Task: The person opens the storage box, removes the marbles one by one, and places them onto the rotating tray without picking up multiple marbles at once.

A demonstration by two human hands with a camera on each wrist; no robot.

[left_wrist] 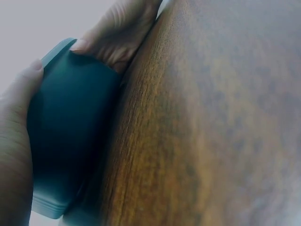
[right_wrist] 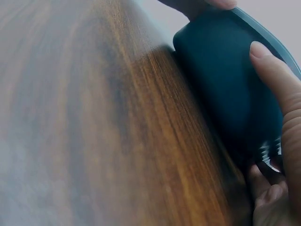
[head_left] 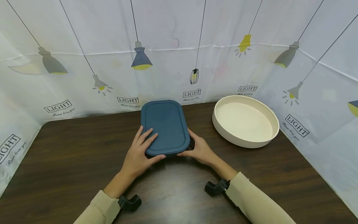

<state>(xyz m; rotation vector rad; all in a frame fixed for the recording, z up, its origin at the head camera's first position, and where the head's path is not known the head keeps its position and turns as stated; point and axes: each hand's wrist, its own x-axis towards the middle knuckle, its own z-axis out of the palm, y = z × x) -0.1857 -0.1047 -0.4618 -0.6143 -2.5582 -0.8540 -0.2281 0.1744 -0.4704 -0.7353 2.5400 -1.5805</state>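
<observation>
A dark blue-green lidded box (head_left: 165, 127), rectangular with rounded corners, lies on the table. My left hand (head_left: 137, 157) rests at its near left corner. The fingers lie spread and straight on the lid, and the thumb (left_wrist: 23, 89) touches the front side. At the near right corner my right hand (head_left: 199, 151) grips the box, with the thumb (right_wrist: 273, 70) on the front wall and the other fingers at the right side, partly hidden. Beside those fingers shows a small dark piece with pale ridges (right_wrist: 265, 151), its kind unclear.
A round cream tray (head_left: 246, 118) with a raised rim stands to the right of the box, near the back of the dark wooden table (head_left: 70, 155). White cloth (head_left: 167, 28) printed with lamps closes off the back and sides. Each wrist wears a black device (head_left: 130, 203).
</observation>
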